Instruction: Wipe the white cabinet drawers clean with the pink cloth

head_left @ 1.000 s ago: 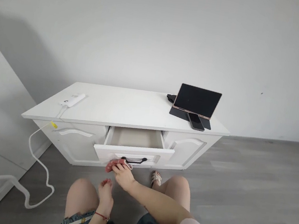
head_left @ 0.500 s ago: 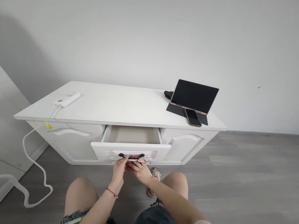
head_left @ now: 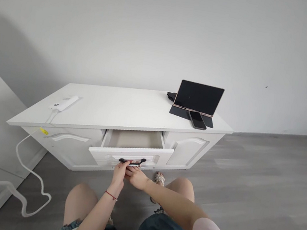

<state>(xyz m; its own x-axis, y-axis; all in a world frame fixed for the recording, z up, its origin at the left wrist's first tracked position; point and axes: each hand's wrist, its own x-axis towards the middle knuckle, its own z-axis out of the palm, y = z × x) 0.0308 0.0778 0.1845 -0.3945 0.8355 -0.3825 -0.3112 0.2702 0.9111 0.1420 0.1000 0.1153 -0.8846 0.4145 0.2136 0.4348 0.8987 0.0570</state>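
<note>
A white drawer (head_left: 132,153) is pulled partway out of the middle of a white cabinet (head_left: 109,102), its visible inside bare. On its front is a dark curved drawer handle (head_left: 137,162). My left hand (head_left: 119,172), with a red string bracelet at the wrist, is closed at the handle's left part, thumb over the bar and some fingers behind it. Just right of it and below the bar, my right hand (head_left: 137,178) is closed, its fingertips bunched against the left fingers. Something small and pale shows by the bar above the right fingers; I cannot make out what it is.
On the cabinet top, a propped dark screen (head_left: 199,98) stands right, with a phone (head_left: 197,120) before it and a black item (head_left: 171,96) behind. A white power strip (head_left: 65,103) lies left, its white cable (head_left: 30,167) hanging down. My knees flank the drawer.
Both hands have shifted slightly left in view along with the drawer and handle, as the whole view moves a little. The right fingers sit closer in against the left hand.
</note>
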